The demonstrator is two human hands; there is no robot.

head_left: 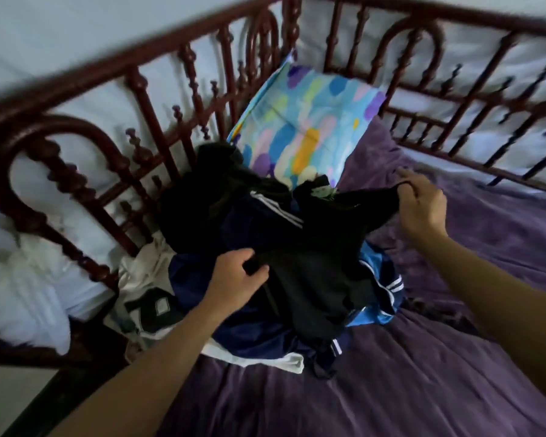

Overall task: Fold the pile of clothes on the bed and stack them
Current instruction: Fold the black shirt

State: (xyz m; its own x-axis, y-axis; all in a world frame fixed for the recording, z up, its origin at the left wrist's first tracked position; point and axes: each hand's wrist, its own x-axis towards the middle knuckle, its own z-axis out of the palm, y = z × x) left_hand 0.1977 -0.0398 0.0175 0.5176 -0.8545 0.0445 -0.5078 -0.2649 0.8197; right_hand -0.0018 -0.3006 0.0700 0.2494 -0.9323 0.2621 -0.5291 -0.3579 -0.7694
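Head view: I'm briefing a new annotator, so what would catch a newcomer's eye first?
Mid-frame, the left hand and right hand grip a black garment atop the pile of clothes on the purple bedspread. Behind the pile, a bright multicoloured pillow leans against the dark red bed rail.

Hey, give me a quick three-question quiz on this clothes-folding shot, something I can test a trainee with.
1. True or false: the left hand and the right hand both grip the black garment.
2. Where is the patterned pillow? A: on the floor. B: beyond the pile of clothes, by the bed rail. C: under the left hand.
3. Fill in: the bedspread under the pile is ___ in colour.
Key: 1 true; 2 B; 3 purple.
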